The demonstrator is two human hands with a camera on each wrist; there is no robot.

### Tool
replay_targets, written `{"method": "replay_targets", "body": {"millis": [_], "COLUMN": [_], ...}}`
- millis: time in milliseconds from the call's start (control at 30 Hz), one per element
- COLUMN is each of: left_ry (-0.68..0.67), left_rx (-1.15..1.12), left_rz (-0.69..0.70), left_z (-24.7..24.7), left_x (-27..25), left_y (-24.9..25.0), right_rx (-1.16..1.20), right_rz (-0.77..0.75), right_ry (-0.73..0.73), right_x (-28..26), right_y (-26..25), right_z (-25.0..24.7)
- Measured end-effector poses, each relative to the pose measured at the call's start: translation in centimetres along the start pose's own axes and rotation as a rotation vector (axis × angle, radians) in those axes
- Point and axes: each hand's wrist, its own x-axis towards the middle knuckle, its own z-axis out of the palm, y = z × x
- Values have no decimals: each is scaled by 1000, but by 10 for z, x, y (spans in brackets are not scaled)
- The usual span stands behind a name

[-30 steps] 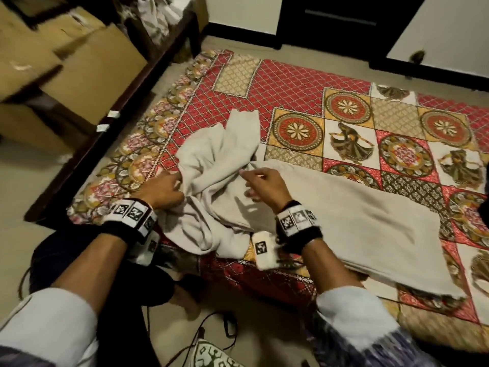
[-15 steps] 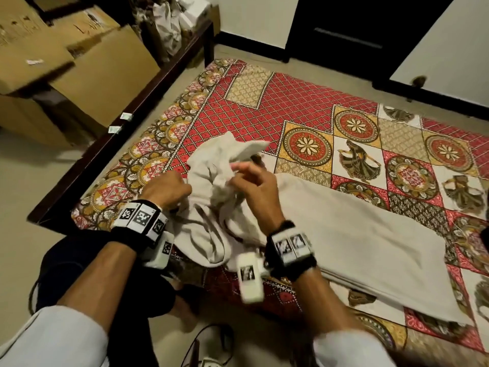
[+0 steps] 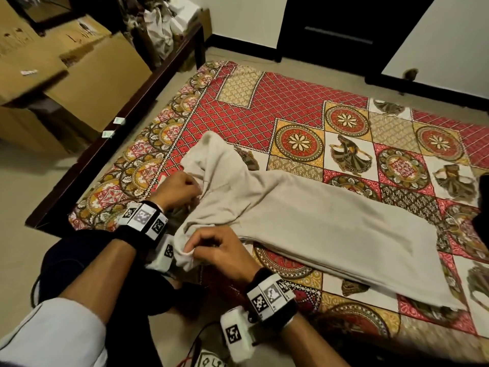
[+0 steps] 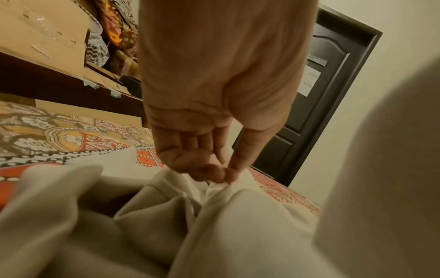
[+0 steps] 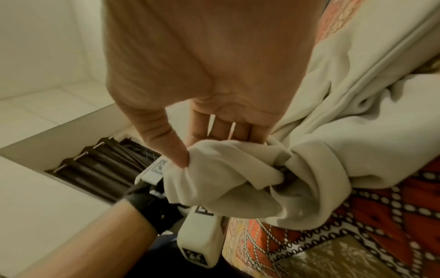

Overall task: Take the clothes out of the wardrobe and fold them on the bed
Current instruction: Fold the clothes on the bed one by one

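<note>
A beige garment (image 3: 304,221) lies lengthwise across the patterned bedspread (image 3: 264,109), flat on the right and bunched at its left end near the bed's edge. My left hand (image 3: 182,190) pinches a fold of that bunched end, thumb against fingertips (image 4: 223,174) on the beige cloth (image 4: 214,216). My right hand (image 3: 214,247) grips another gathered corner closer to me at the bed's near edge; in the right wrist view the thumb and fingers (image 5: 188,150) curl round a wad of the cloth (image 5: 226,169). A loose sleeve-like flap (image 3: 211,149) lies up and away from my hands.
Cardboard boxes (image 3: 87,75) stand on the floor at the left beyond a dark wooden bed frame (image 3: 111,136). A dark door (image 3: 344,30) is at the far side. Cables (image 3: 195,350) lie on the floor by my legs.
My right hand has come back toward me, from the middle of the bunched cloth to its near corner at the bed edge. The upper flap has spread out flatter. My left hand stays put.
</note>
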Motion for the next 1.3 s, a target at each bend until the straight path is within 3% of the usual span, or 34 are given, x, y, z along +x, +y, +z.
{"method": "replay_targets", "body": {"millis": [100,167,233,333,433,533,667,767,833,967,1100,1233,1300], "left_ry": [111,73,14,55,190,231,-63,-147,-88,147,166,273,296], "left_rx": [-168,-276,-253,-87,-19,-29,234,407,364,10,-169,-10,165], "left_rz": [-41,-113,-167,-101,-47,-76,-216,-275,-279,-218,-242,-217,-242], "left_z": [-4,-1,5,11,3,-16,-31,-28,-25,-11,3,-8,-16], "left_x": [4,7,6,7,3,-5,-22,-17,-7,15,24,17,11], "left_y": [0,-2,-4,-1,12,8,-7,-12,-12,-3,-2,-8,-11], "right_rx": [106,172,183,211,104,-191,-412,-519,-607,-610,-616,-609,-576], "right_rz": [45,109,166,295,366,399,222,213,231,242,216,231,212], "right_ry": [135,319,482,569,540,575,625,508,436,449,414,347,407], "right_x": [4,8,9,9,7,-4,-8,-1,0,-1,-4,-9,-11], "right_y": [4,10,16,19,26,31,23,32,37,35,29,23,19], "right_z": [-4,-8,-14,-17,-9,-7,-17,-10,-4,-3,-4,-10,-19]}}
